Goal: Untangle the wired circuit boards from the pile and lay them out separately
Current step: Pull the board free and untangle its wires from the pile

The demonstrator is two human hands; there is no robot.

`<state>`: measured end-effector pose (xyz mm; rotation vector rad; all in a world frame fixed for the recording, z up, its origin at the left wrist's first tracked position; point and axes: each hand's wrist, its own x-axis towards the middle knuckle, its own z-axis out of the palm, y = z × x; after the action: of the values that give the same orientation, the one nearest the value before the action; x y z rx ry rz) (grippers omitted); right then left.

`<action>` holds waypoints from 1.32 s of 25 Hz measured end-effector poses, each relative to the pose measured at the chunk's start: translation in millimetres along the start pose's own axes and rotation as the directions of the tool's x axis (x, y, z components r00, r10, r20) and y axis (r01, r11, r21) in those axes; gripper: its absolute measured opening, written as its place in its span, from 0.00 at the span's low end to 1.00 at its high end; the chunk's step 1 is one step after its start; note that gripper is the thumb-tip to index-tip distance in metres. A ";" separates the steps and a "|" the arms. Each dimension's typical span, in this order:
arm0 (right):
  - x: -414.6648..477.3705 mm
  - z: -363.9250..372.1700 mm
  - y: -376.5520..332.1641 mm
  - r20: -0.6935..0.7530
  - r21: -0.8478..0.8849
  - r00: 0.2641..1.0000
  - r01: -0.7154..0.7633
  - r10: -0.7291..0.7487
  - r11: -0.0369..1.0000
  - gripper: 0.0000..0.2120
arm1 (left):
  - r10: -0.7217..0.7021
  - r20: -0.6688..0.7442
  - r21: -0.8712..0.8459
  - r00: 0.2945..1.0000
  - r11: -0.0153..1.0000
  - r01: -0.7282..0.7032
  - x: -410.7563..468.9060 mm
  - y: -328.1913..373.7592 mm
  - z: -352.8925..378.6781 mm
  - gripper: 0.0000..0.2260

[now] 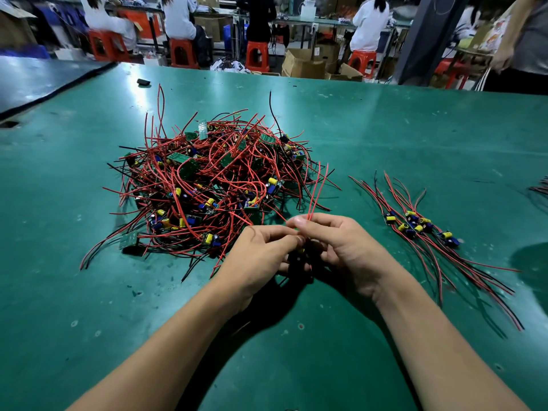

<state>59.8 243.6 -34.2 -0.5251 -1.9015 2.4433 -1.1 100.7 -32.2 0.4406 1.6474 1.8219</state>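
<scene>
Just in front of the pile [207, 179], I hold one wired board [300, 251]. My right hand [344, 250] pinches its red wires [317, 188], and my left hand [261, 256] curls round the mostly hidden board. Right of the pile, freed boards [421, 226] lie on the worktop [385, 129]. Next, I judge, this one goes beside them, wires straightened.

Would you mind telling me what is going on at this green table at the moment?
A person's left hand and right hand hold one wired circuit board between them, just in front of the tangled pile on the green table. The right hand pinches its red wires, which stick upward. A few separated boards already lie side by side to the right; most are still in the pile.
</scene>
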 end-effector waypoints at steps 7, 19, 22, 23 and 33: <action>-1.7 0.0 0.9 -0.026 0.049 0.998 0.051 -0.050 0.998 0.11 | 0.010 0.042 -0.043 0.999 0.999 -0.008 -2.4 1.1 -1.9 0.09; 20.7 -16.2 3.0 -0.508 -0.182 0.799 0.266 -0.322 0.947 0.11 | 0.005 0.047 0.152 0.999 0.988 -0.012 -0.2 4.3 -0.9 0.08; 24.7 -27.5 1.5 -0.613 -0.151 0.708 0.331 -0.351 0.931 0.11 | 0.010 0.079 0.260 0.997 0.965 -0.031 0.0 3.9 -1.1 0.07; 24.7 -28.4 0.8 -0.630 -0.125 0.694 0.352 -0.348 0.928 0.10 | 0.004 0.094 0.273 0.996 0.962 -0.030 0.0 3.8 -2.0 0.07; 9.3 -21.2 -12.6 -0.444 0.211 0.882 0.276 -0.159 0.938 0.16 | -0.010 0.072 0.043 0.997 0.999 0.007 -0.4 4.5 -2.5 0.07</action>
<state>54.1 268.8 -29.1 -0.7096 -1.3536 2.1686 -3.4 98.5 -28.1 0.5119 1.6389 1.7469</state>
